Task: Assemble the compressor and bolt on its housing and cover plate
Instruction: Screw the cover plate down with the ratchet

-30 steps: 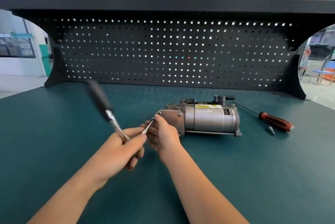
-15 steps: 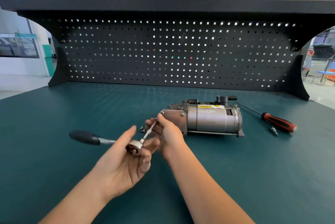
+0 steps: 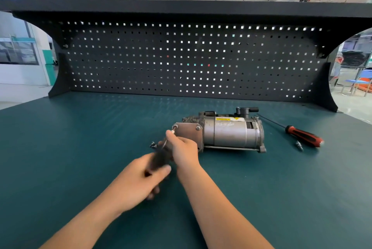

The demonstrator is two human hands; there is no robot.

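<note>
Compressor (image 3: 227, 136) looks assembled, cover plate (image 3: 188, 135) on, 2 bolts (image 3: 198, 128) showing; your left hand (image 3: 136, 182) grips the ratchet (image 3: 159, 159), right hand (image 3: 184, 151) pinches its shaft: tightening likely remains.

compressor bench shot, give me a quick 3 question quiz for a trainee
1. True or false: the red-handled screwdriver lies on the bench to the right of the compressor, with neither hand on it.
2. Which of the hands grips the black handle of the ratchet? A left, B right, C neither.
3. Fill in: the warning label on the compressor is coloured ___.
Key: 1 true; 2 A, the left hand; 3 yellow.
</note>
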